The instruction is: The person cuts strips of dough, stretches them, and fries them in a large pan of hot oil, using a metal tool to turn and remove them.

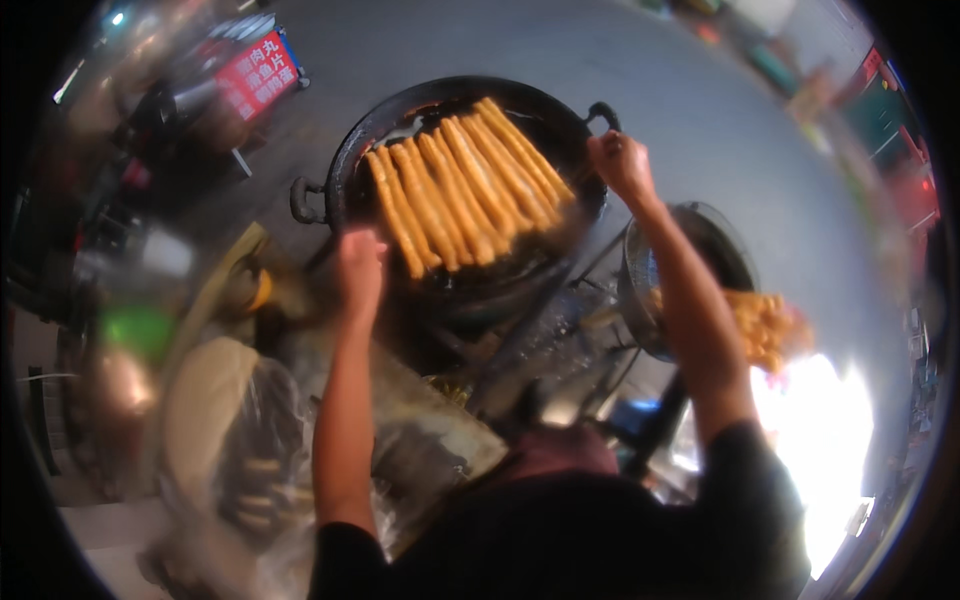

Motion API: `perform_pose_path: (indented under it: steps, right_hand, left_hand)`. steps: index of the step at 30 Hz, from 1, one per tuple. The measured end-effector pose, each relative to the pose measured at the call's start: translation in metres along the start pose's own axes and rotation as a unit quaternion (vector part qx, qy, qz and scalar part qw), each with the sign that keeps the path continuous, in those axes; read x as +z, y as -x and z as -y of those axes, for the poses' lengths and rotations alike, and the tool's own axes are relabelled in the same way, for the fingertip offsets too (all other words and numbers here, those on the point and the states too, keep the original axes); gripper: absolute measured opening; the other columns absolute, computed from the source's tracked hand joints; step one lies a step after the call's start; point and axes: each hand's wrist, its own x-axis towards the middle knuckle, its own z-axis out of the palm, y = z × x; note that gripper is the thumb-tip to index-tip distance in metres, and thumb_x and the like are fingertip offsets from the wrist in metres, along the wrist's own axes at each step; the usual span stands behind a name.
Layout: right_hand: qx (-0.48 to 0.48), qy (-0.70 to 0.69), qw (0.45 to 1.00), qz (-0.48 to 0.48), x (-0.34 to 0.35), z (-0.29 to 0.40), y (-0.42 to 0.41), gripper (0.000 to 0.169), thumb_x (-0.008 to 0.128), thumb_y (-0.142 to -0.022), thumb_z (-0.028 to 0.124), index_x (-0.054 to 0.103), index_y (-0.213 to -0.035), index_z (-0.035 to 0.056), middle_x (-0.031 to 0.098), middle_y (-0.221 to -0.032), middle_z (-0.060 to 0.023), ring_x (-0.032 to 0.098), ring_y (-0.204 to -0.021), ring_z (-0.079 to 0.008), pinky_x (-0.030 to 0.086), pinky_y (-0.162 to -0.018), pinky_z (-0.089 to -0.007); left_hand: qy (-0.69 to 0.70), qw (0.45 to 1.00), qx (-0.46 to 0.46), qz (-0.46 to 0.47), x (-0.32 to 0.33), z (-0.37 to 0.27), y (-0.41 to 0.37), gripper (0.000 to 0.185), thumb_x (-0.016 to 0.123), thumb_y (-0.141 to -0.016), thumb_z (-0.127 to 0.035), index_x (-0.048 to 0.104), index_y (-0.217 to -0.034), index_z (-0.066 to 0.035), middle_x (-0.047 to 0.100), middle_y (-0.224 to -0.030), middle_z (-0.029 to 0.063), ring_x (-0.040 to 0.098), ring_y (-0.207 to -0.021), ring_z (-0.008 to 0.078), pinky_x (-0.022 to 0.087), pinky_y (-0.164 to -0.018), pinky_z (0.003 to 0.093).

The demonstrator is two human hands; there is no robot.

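Observation:
Golden fried dough sticks (469,191) lie side by side in a row across a black wok (349,139) of dark oil. Closed into a fist, my left hand (361,255) is at the wok's near left rim, beside the leftmost stick. My right hand (622,166) is also curled, at the right rim just below the loop handle (602,112). Blur and the finger position hide whether either hand grips something thin. Another loop handle (306,201) sticks out on the wok's left side.
Right of the wok, partly behind my right forearm, stands a round metal container (637,285) with more fried pieces (769,326) beside it. Clear plastic sheeting (274,420) covers things at lower left. A red sign (259,73) with writing stands at upper left.

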Motion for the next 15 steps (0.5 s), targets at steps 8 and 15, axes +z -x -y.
perform_pose_path:
  steps: [8, 15]
  right_hand:
    - [0.061, -0.103, 0.992, -0.047, -0.002, 0.003, 0.000, 0.027, 0.068, -0.096, 0.028, 0.076, -0.098, 0.0028, 0.072, -0.071, -0.0091, 0.070, -0.066, -0.0139, 0.056, -0.065, -0.0301]
    - [0.093, -0.252, 0.959, -0.088, 0.054, -0.020, 0.040, 0.026, 0.072, -0.098, 0.024, 0.073, -0.107, -0.0009, 0.072, -0.088, -0.0058, 0.065, -0.077, -0.0120, 0.054, -0.075, -0.0269]
  left_hand:
    - [-0.004, 0.999, 0.048, -0.009, -0.002, -0.005, 0.004, 0.022, 0.056, -0.103, -0.023, 0.063, -0.102, -0.002, 0.069, -0.088, 0.0081, 0.063, -0.076, 0.0170, 0.051, -0.073, 0.0331]
    - [0.014, 0.997, 0.080, 0.007, 0.001, 0.009, 0.003, 0.023, 0.055, -0.106, -0.025, 0.063, -0.111, -0.004, 0.072, -0.091, 0.0047, 0.052, -0.069, 0.0080, 0.045, -0.066, 0.0253]
